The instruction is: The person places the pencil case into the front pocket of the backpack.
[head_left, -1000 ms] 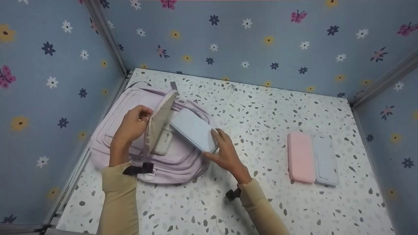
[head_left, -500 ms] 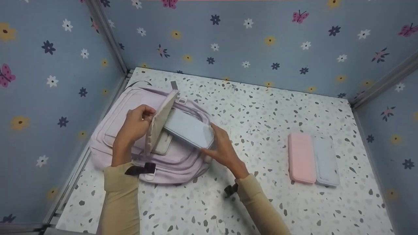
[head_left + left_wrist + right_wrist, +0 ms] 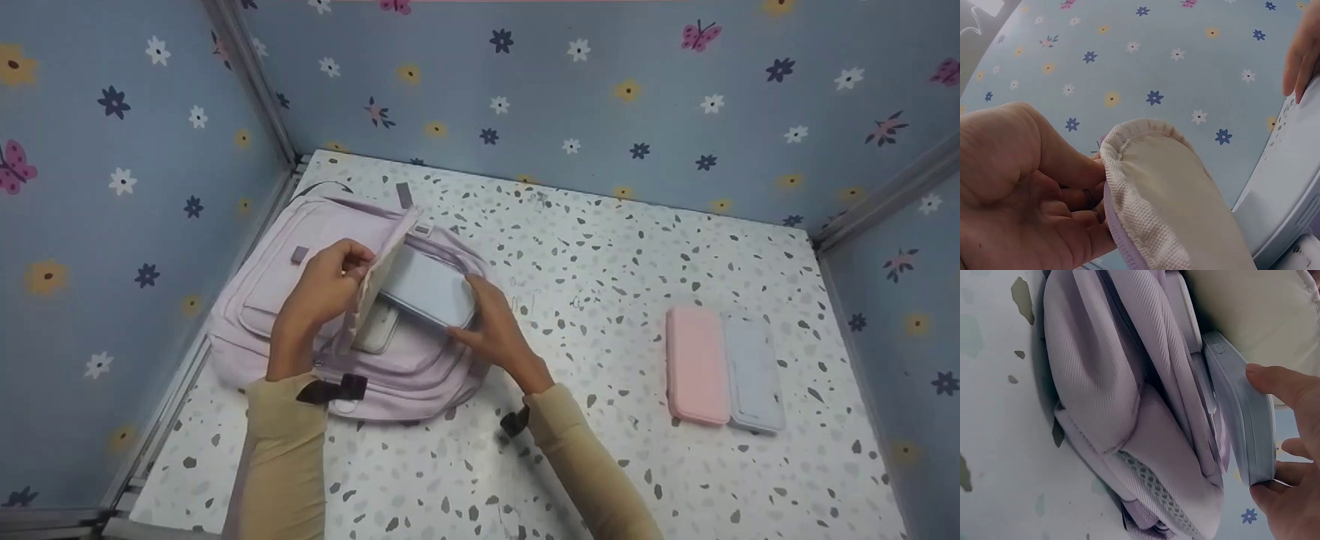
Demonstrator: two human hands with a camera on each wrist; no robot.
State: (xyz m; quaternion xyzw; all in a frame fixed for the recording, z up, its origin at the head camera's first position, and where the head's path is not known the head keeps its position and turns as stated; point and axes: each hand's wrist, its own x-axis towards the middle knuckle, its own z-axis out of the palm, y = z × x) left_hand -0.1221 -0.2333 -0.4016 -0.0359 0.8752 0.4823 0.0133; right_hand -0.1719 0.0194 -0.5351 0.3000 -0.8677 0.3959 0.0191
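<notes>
A pale lilac backpack (image 3: 300,225) lies on its back on the table, its pocket flap (image 3: 1179,191) lifted to show a cream lining. My left hand (image 3: 326,289) pinches the edge of that flap and holds it up. A light blue hard case (image 3: 431,289) is in my right hand (image 3: 495,322), the thumb on one side and the fingers on the other. Its far end is under the raised flap, inside the pocket opening. Below the flap, a cream case (image 3: 377,330) lies in the pocket, partly covered by the blue one.
To the right on the speckled table (image 3: 585,420), a pink case (image 3: 697,365) and another light blue case (image 3: 755,373) lie side by side. Flower-patterned panels (image 3: 562,90) stand round the back and sides of the table.
The light blue case has moved left and deeper under the flap, with my right hand following. My left hand has shifted slightly right, tipping the flap over toward the case.
</notes>
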